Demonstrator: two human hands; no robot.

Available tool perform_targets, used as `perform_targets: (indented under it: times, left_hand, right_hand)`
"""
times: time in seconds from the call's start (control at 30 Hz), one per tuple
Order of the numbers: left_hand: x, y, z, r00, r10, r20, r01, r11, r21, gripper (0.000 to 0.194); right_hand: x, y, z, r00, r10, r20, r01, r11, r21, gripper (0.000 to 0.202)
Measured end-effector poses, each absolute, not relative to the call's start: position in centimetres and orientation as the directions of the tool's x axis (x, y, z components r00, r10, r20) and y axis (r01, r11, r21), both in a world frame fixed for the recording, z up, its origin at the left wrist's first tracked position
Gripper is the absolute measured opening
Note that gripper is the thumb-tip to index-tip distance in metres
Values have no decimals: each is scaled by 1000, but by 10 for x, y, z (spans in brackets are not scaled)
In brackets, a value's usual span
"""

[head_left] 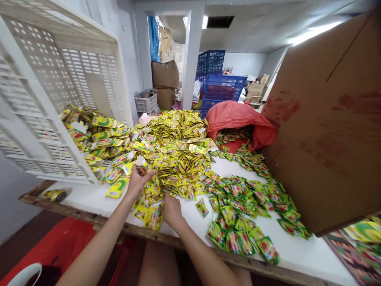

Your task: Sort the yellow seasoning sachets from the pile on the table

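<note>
My left hand [139, 182] is closed round a small open carton [142, 164], its white flap turned up, at the left edge of a heap of yellow packets [178, 167]. Close by on the right, my right hand [172, 209] is down at the front of that heap. Its fingers curl in against the yellow packets, and the fingertips are hidden. Several flat yellow cartons [118, 187] lie left of my left hand. Green packets [235, 226] are spread over the table to the right of my right hand, one lying apart near it.
A white plastic crate [119, 79] lies tipped on the left, yellow cartons spilling out. A red sack [238, 115] opens at the back with green packets inside. A large cardboard box [324, 131] stands at right. A yellow roll [55, 195] lies near the wooden table edge [86, 214].
</note>
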State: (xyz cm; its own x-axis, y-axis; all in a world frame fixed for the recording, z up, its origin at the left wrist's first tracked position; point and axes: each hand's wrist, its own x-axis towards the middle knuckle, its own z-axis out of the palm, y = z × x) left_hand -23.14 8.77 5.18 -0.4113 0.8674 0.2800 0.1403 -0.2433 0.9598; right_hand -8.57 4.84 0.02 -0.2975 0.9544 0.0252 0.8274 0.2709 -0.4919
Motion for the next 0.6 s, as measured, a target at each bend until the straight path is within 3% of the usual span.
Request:
perform_targets:
  times: [0.17, 0.37, 0.6]
  left_hand:
    - [-208, 65, 46, -356, 921, 159, -118, -213, 970, 50]
    - [-190, 48, 39, -319, 946, 55, -321, -162, 933, 44]
    - [-198, 27, 39, -338, 941, -4, -413, -145, 899, 43]
  right_hand:
    - [-67, 45, -6, -394, 919, 23, 808, 358, -468, 31]
    - [-72, 51, -3, -646, 761, 65, 664, 602, -444, 25]
    - [-79, 62, -11, -597, 797, 96, 638, 543, -546, 9]
